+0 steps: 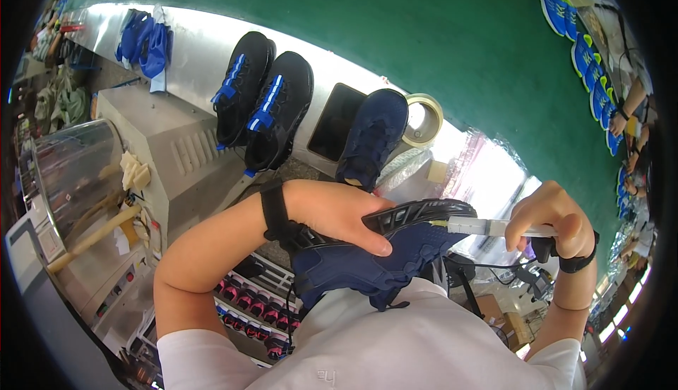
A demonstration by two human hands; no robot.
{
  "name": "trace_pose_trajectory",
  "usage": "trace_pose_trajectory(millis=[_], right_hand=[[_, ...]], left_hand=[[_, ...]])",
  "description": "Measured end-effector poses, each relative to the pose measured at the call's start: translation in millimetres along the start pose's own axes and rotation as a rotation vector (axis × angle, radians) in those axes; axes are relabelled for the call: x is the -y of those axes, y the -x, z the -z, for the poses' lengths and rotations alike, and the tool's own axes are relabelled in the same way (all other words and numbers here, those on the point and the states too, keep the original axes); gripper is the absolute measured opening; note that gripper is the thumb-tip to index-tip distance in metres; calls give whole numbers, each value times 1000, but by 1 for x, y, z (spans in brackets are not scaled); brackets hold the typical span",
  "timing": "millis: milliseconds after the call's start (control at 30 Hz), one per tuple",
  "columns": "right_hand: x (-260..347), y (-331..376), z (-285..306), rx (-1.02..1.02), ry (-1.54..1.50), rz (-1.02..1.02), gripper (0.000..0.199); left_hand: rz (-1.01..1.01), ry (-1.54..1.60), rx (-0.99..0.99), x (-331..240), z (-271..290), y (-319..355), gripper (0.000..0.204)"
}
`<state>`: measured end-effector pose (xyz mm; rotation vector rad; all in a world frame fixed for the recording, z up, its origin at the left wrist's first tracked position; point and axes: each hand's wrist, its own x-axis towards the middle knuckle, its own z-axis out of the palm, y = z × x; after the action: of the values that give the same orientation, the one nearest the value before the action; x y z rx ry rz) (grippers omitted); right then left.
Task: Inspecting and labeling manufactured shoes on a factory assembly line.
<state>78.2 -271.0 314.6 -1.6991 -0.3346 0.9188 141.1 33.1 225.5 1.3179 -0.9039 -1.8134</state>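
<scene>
Broad and green, a smooth work surface [339, 19] sweeps across the workshop, with a shiny bare-metal ledge [201, 33] along its near side. Blue running shoes with yellow-green trim [585, 58] line its far edge, where another person's hand [619, 120] rests close to them. Over on the left stands a grey metal machine housing with slotted vents [145, 125], next to a large clear curved cover [78, 168]. Along the ledge sit a pair of black shoes with bright blue laces [288, 97], a dark flat rectangular tablet [339, 123], an upright navy shoe [378, 125] and, just beside its toe, a cream-coloured tape roll [434, 132]. Low down, black shoes with pink-red parts [258, 304] fill a metal rack. Nearer me, the worker's left hand [346, 213] is closed around a navy shoe with a chunky black sole [399, 256], held up off the ledge against a white shirt [409, 344], sole uppermost. The right hand [554, 217] grips a slim pale grey bar-shaped tool [480, 227], its end at the shoe's right end; whether they touch, I can't tell.
</scene>
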Motion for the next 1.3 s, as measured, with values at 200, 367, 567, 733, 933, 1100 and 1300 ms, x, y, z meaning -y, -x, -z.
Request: trace_pose_trajectory(millis=[200,367,567,733,933,1100,1300], right_hand=[[1,-3,-7,-62,-18,-17,95],[-11,8,-5,-195,-164,107,92],[-67,-30,-52,-917,-386,138,49],[-60,-95,-119,-729,-776,90,77],[-21,-100,-125,-756,-663,142,82],[-17,-91,-129,-940,-376,124,81],[-16,-82,-131,-834,-129,117,75]], left_hand=[[54,30,7,-1,3,6,66],[-31,127,-63,15,2,22,64],[-290,938,-323,43,-11,22,79],[-683,1311,-503,41,-19,-21,91],[-511,1222,-861,68,-35,-18,100],[-404,840,-1265,12,-48,10,102],[-587,427,-1400,-2,-10,30,108]])
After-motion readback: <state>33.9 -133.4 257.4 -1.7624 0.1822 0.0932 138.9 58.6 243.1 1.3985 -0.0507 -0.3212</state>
